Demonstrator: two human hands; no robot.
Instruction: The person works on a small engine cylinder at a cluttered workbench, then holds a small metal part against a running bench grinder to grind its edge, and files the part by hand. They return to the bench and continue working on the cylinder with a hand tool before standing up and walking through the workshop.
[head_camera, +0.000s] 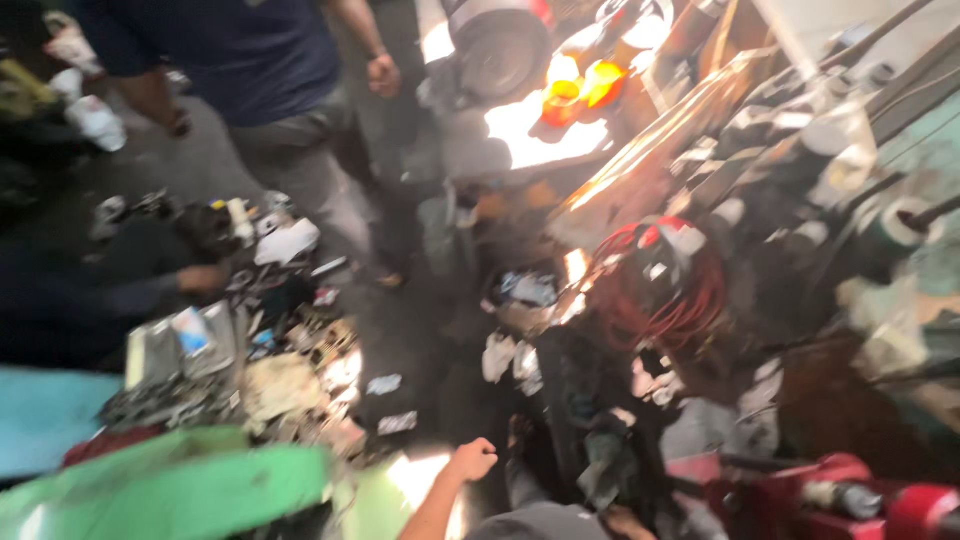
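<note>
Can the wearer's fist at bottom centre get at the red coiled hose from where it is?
Probably not without stepping closer. The hand is closed low in the frame, and the red coiled hose lies well up and right of it, with a dark heap of rags and scrap piled between them. The picture is blurred.

Hand (474, 460): bare, curled into a loose fist, holding nothing; forearm runs up from the bottom edge, centre frame; which hand it is cannot be told.
Rags (598, 440): dark heap of crumpled cloth on the floor just right of the hand, apart from it; blurred.
Scraps (506, 358): 2 pale crumpled pieces on the floor above the hand, at the heap's upper left edge.
Floor (425, 340): dark, dirty, with a sunlit patch just below the fist.
</note>
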